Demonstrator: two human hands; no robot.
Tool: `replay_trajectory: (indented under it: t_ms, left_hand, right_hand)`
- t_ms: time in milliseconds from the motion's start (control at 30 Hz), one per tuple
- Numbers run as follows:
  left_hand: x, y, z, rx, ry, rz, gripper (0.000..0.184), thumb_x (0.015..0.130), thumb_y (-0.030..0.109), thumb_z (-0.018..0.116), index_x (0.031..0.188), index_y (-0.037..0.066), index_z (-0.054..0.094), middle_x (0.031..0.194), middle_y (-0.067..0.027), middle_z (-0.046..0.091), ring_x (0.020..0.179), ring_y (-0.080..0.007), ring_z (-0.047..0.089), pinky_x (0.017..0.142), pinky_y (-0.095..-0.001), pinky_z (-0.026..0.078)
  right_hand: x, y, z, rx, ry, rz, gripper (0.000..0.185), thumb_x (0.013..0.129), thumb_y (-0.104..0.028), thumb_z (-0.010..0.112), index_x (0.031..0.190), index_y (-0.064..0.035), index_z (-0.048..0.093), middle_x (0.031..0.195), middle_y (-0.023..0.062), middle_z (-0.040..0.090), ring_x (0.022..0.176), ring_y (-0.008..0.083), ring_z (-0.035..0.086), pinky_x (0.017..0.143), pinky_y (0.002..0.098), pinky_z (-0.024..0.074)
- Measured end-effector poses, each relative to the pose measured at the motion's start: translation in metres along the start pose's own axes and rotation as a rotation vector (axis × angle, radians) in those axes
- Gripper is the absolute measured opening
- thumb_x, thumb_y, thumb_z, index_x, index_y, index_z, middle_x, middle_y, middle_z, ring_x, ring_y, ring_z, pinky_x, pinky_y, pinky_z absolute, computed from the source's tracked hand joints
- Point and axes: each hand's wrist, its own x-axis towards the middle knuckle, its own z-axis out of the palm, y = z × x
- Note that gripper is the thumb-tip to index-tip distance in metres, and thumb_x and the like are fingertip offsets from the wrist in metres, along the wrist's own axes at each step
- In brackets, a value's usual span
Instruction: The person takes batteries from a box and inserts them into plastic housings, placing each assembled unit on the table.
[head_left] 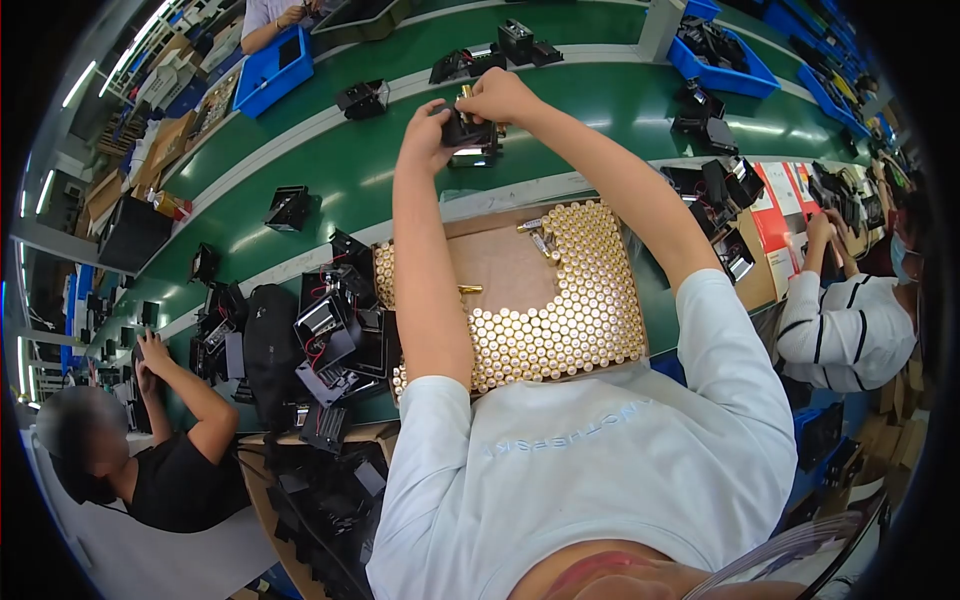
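The fingers of the left hand point(427, 140) are curled round a black casing point(456, 131), held over the green tabletop point(345, 160) beyond the carton point(500, 262), while those of the right hand point(503, 97) pinch what looks like a gold battery point(466, 91) at its upper side. This casing seems partway done: the battery is not yet released, and how many sit inside (the hands hide it) I cannot tell. Plenty appears left, since upright batteries point(560, 335) crowd much of the carton around a bare patch. Whether the other black units point(288, 208) are finished is unclear.
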Motion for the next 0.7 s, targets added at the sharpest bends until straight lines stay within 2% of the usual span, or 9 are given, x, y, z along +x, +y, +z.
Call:
replay_trajectory:
  t_ms: [67,200,233,333,367,500,700]
  left_hand:
    - [0.005,-0.008,0.007,-0.063,-0.019,0.020,0.029,0.100,0.010,0.040,0.128,0.003,0.041,0.112,-0.0199,0.056,0.095,-0.0312,0.065,0.076,-0.0504,0.059]
    - [0.011,-0.009,0.009,-0.071,-0.172,-0.093,0.030,0.102,0.025,0.037,0.122,0.004,0.046,0.114,-0.0181,0.059,0.100,-0.0310,0.064,0.083,-0.0517,0.057]
    - [0.011,-0.011,0.011,-0.029,-0.113,-0.083,0.038,0.102,0.034,0.036,0.119,0.003,0.050,0.112,-0.0172,0.061,0.100,-0.0313,0.065,0.084,-0.0526,0.057]
    - [-0.004,-0.002,0.019,0.009,-0.017,-0.125,0.041,0.102,0.036,0.037,0.119,0.002,0.051,0.111,-0.0160,0.062,0.101,-0.0316,0.065,0.084,-0.0535,0.056]
    - [-0.003,-0.003,0.016,0.010,-0.049,-0.151,0.041,0.102,0.037,0.037,0.120,0.002,0.051,0.111,-0.0155,0.062,0.101,-0.0309,0.065,0.085,-0.0536,0.056]
    - [0.002,-0.006,0.012,-0.038,-0.128,-0.213,0.039,0.102,0.036,0.036,0.120,0.005,0.050,0.109,-0.0133,0.061,0.096,-0.0275,0.065,0.082,-0.0546,0.056]
    - [-0.001,-0.006,0.012,-0.035,-0.130,-0.225,0.036,0.102,0.034,0.036,0.119,0.006,0.051,0.108,-0.0112,0.062,0.095,-0.0249,0.066,0.083,-0.0540,0.055]
  right_hand:
    - [-0.002,0.000,-0.005,-0.068,-0.017,-0.012,0.031,0.075,-0.032,0.071,0.068,-0.0016,0.073,0.058,0.0067,0.066,0.049,0.0120,0.058,0.050,0.0292,0.0481]
    - [0.001,0.005,-0.017,-0.428,0.155,-0.736,0.028,0.076,-0.028,0.070,0.066,-0.0021,0.067,0.060,0.0085,0.066,0.055,0.0256,0.063,0.054,0.0332,0.0495]
    - [0.000,0.004,-0.027,-0.602,0.053,-0.865,0.021,0.077,-0.022,0.068,0.067,-0.0045,0.063,0.064,0.0068,0.063,0.060,0.0291,0.064,0.053,0.0351,0.0499]
    - [0.003,-0.007,-0.040,-1.061,-0.107,-1.153,0.015,0.076,-0.020,0.066,0.071,-0.0069,0.060,0.067,0.0054,0.059,0.062,0.0260,0.065,0.052,0.0364,0.0509]
    - [0.004,-0.010,-0.041,-1.126,-0.151,-1.244,0.010,0.071,-0.017,0.065,0.068,-0.0073,0.063,0.070,0.0079,0.062,0.064,0.0268,0.067,0.053,0.0376,0.0537]
    - [0.004,-0.019,-0.039,-1.184,-0.190,-1.483,0.010,0.069,-0.015,0.064,0.066,-0.0050,0.062,0.068,0.0069,0.060,0.061,0.0235,0.066,0.050,0.0358,0.0535]
    - [0.003,-0.022,-0.042,-1.185,-0.230,-1.600,0.010,0.068,-0.014,0.064,0.064,-0.0054,0.061,0.068,0.0055,0.059,0.061,0.0223,0.065,0.050,0.0361,0.0533]
